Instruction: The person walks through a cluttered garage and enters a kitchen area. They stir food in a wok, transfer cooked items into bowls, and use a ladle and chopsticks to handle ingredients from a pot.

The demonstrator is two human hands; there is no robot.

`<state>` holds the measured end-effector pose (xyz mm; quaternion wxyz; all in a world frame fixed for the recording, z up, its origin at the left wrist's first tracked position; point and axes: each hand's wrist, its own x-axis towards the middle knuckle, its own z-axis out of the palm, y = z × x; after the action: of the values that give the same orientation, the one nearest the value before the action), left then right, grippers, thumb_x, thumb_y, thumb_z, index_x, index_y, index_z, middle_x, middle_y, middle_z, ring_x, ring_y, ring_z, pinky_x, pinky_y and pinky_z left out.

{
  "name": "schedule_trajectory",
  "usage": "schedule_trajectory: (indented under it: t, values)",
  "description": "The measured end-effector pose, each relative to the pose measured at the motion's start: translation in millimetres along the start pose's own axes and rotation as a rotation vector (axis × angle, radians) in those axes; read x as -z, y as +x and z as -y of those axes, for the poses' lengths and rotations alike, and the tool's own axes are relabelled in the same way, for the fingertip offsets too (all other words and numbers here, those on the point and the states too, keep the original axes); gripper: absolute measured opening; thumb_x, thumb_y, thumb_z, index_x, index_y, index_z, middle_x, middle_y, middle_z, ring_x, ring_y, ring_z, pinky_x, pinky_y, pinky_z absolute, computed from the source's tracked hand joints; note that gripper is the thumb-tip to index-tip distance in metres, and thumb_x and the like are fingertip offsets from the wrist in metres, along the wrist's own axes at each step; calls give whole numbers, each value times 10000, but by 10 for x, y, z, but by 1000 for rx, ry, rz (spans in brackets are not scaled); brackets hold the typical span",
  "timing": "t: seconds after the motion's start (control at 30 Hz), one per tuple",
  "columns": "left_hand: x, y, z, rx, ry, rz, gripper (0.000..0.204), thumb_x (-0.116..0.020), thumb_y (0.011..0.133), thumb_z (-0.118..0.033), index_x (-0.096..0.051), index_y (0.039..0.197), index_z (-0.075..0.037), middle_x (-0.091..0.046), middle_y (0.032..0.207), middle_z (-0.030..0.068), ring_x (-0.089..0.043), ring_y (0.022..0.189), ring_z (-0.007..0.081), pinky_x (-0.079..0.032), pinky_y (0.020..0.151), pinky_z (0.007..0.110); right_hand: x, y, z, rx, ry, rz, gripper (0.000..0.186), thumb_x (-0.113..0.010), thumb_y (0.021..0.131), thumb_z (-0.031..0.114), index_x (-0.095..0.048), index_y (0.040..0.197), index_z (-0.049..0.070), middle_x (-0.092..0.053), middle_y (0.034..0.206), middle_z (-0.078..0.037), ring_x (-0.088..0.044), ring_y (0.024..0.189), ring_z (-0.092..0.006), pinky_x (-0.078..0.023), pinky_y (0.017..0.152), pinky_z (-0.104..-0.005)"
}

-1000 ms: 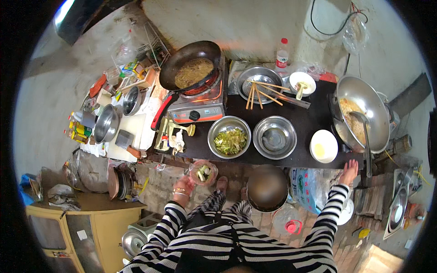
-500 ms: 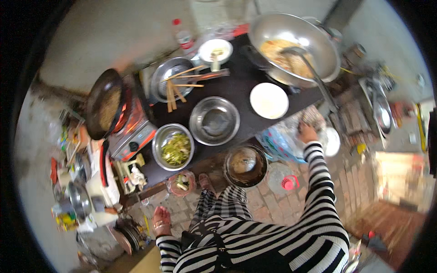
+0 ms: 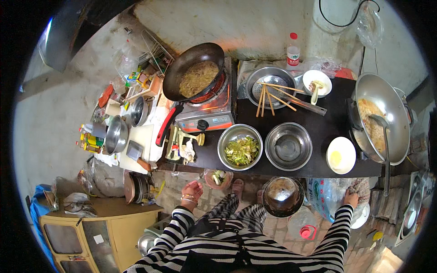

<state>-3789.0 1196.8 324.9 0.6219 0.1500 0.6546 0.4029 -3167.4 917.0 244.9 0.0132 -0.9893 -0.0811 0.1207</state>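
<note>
Below the counter's front edge, my left hand (image 3: 191, 193) hangs empty, fingers loosely curved, beside a pink-rimmed bowl of pale vegetable pieces (image 3: 217, 178). At the right, my right hand (image 3: 351, 199) grips a speckled, crumpled cloth (image 3: 360, 187) on a blue-and-clear plastic sack (image 3: 325, 194); some fingertips are hidden. Along the front of the dark counter (image 3: 284, 173) are a steel bowl of chopped greens (image 3: 241, 151), a steel bowl (image 3: 288, 144) and a white bowl with yellow liquid (image 3: 341, 155). A black frying pan (image 3: 182, 59) with browned food rests on the gas stove (image 3: 207, 118).
A large steel wok (image 3: 389, 118) with a ladle stands at the right; chopsticks (image 3: 273, 98) lie across a perforated basin. A cleaver (image 3: 135, 149) lies on the left board (image 3: 139, 136). A dark pot (image 3: 282, 200), water jug (image 3: 293, 223) and yellow cabinet (image 3: 127, 236) are below.
My right hand has moved from the counter's right edge down to the cloth on the sack. My left hand stays low near the vegetable bowl. The view swung briefly, then returned.
</note>
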Motion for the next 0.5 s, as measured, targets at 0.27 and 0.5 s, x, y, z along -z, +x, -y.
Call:
schedule_trajectory:
  t: [0.27,0.5]
  values:
    - [-284,-4,81,50,29,-49,85,-532,785,-90,-529,868,-73,-586,735,74,-578,643,220,-462,530,334,-4,83,69,-146,42,23,492,-571,714,443,-592,908,-8,-579,954,-198,-560,886,-340,-444,754,-441]
    - [-227,53,119,48,14,-2,101,-538,781,-94,-537,879,-71,-587,759,74,-575,651,223,-463,527,335,-152,73,129,-164,36,-77,465,-582,709,419,-604,859,-20,-595,890,-201,-577,830,-349,-457,728,-429]
